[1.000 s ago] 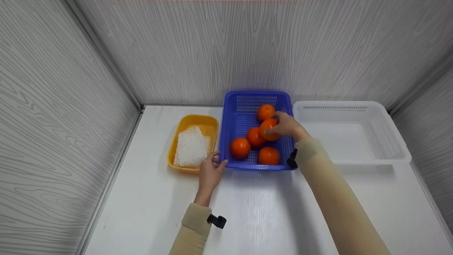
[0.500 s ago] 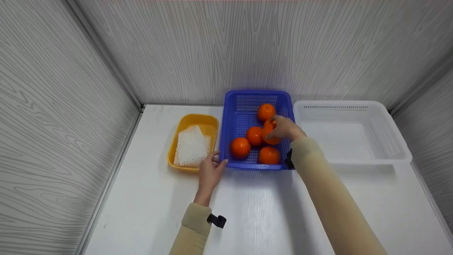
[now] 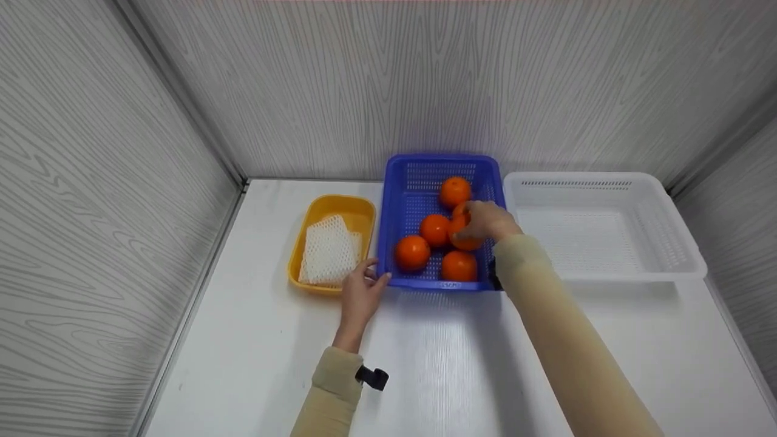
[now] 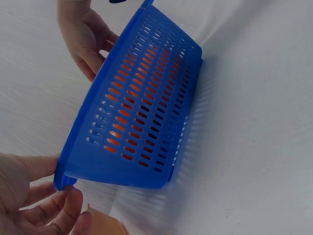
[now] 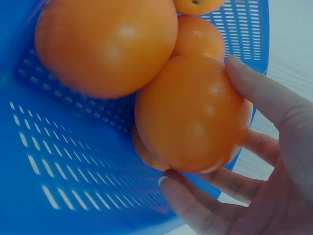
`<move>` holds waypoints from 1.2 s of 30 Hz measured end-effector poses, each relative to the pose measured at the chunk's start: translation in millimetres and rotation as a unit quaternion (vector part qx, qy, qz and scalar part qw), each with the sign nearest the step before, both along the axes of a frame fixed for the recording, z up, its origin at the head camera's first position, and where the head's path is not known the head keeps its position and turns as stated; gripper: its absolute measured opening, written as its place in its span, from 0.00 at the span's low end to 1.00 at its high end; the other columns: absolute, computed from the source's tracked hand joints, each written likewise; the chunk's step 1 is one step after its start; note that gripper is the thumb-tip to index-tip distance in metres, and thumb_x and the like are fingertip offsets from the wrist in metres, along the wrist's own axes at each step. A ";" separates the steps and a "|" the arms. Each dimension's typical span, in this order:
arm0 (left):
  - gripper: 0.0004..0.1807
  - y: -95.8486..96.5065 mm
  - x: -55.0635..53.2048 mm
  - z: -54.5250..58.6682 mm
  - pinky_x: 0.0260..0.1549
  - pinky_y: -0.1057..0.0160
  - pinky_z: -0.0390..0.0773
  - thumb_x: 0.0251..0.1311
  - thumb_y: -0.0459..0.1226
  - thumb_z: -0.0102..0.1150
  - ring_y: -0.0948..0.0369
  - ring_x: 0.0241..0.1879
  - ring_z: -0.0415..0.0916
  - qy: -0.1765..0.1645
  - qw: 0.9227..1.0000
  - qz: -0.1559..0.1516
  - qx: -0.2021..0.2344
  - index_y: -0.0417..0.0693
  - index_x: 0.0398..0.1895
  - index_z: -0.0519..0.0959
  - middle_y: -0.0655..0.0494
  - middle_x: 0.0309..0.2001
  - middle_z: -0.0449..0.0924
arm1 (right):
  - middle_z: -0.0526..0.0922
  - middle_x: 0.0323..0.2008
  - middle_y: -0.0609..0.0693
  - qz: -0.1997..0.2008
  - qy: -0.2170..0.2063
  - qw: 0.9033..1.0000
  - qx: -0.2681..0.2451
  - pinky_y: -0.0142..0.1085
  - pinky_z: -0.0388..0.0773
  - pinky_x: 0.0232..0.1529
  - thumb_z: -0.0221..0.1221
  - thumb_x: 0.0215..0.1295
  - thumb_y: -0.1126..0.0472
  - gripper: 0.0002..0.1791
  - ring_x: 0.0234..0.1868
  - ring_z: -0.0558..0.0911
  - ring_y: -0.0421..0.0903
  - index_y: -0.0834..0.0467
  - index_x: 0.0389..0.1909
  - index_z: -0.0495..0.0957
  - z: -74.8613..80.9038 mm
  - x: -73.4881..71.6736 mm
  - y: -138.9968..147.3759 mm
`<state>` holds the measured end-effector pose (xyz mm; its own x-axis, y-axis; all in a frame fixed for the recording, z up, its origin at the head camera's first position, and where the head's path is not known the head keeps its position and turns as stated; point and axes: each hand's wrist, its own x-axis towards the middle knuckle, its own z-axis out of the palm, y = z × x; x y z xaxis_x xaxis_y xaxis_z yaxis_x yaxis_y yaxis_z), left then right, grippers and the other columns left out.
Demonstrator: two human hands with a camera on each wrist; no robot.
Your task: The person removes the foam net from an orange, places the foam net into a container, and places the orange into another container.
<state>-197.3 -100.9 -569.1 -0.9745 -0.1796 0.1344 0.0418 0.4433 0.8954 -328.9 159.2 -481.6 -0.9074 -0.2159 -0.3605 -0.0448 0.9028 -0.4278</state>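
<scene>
My left hand (image 3: 360, 294) pinches the near left corner of a blue plastic basket (image 3: 419, 283); in the left wrist view the thumb lies over its rim and the fingers curl below. Several glossy oranges sit inside the basket. On the right side of the pile, my right hand (image 3: 488, 221) grips one orange (image 5: 190, 115), thumb on one side and fingers around the other. Part of another orange (image 3: 461, 209) shows just beyond the hand. Nearer the front lies an orange (image 3: 459, 266) apart from the fingers.
Left of the basket stands a yellow tray (image 3: 358, 212) holding white foam netting (image 3: 329, 250). A white perforated basket (image 3: 576, 237) is close against the right side. Grey wood-grain panels (image 3: 364, 85) rise behind and beside the white table (image 3: 255, 340).
My right hand has moved slightly toward me with its orange. A couple of neighbouring oranges have shifted a little left. The left hand stays at the basket corner.
</scene>
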 end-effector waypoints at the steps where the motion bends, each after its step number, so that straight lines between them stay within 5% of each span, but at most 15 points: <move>1: 0.20 -0.2 0.2 0.3 0.24 0.62 0.77 0.57 0.32 0.69 0.58 0.26 0.77 0.002 1.000 0.000 0.000 0.35 0.52 0.79 0.52 0.29 0.77 | 0.75 0.55 0.62 0.005 0.003 1.000 0.016 0.57 0.69 0.57 0.68 0.57 0.47 0.34 0.54 0.74 0.60 0.59 0.62 0.72 0.2 0.1 -0.2; 7: 0.20 0.0 1.3 2.4 0.25 0.62 0.77 0.56 0.32 0.69 0.57 0.26 0.78 0.007 1.000 -0.003 0.004 0.34 0.51 0.79 0.51 0.28 0.78 | 0.76 0.55 0.67 0.023 0.000 0.997 0.077 0.55 0.73 0.54 0.65 0.60 0.48 0.35 0.49 0.76 0.61 0.67 0.62 0.71 -1.7 3.4 -0.6; 12: 0.19 0.6 0.9 2.2 0.25 0.62 0.77 0.57 0.32 0.69 0.58 0.26 0.77 0.006 1.000 -0.012 0.004 0.33 0.51 0.79 0.51 0.29 0.78 | 0.78 0.50 0.62 0.028 -0.002 0.997 0.066 0.53 0.73 0.52 0.65 0.58 0.61 0.25 0.47 0.76 0.59 0.62 0.57 0.75 -3.8 9.5 -0.8; 18: 0.20 1.2 0.9 1.9 0.26 0.62 0.77 0.57 0.32 0.68 0.58 0.27 0.77 -0.006 1.000 -0.017 0.007 0.34 0.52 0.79 0.51 0.30 0.78 | 0.76 0.58 0.60 0.051 -0.022 0.997 0.056 0.54 0.69 0.59 0.61 0.56 0.69 0.31 0.55 0.74 0.58 0.55 0.64 0.73 -6.2 14.4 -0.1; 23: 0.20 1.5 0.5 0.8 0.27 0.61 0.79 0.57 0.32 0.69 0.58 0.28 0.78 -0.007 1.000 -0.017 0.005 0.34 0.52 0.79 0.51 0.30 0.78 | 0.78 0.55 0.57 0.056 -0.044 0.997 0.026 0.52 0.71 0.56 0.61 0.60 0.66 0.26 0.51 0.74 0.55 0.56 0.62 0.76 -4.5 8.8 1.2; 27: 0.20 1.8 -0.1 0.0 0.27 0.61 0.79 0.58 0.33 0.68 0.59 0.27 0.77 -0.003 1.000 -0.018 -0.008 0.34 0.53 0.79 0.51 0.30 0.78 | 0.76 0.60 0.58 0.056 -0.048 0.997 0.006 0.55 0.67 0.61 0.61 0.63 0.60 0.28 0.58 0.73 0.57 0.56 0.66 0.72 -2.1 3.2 3.3; 36: 0.21 2.4 1.2 2.9 0.30 0.59 0.79 0.62 0.37 0.66 0.59 0.30 0.77 0.011 0.995 -0.015 -0.101 0.35 0.55 0.78 0.52 0.32 0.80 | 0.71 0.65 0.62 0.094 -0.004 0.996 -0.004 0.57 0.61 0.65 0.61 0.67 0.55 0.30 0.66 0.67 0.61 0.59 0.67 0.69 3.2 8.9 11.6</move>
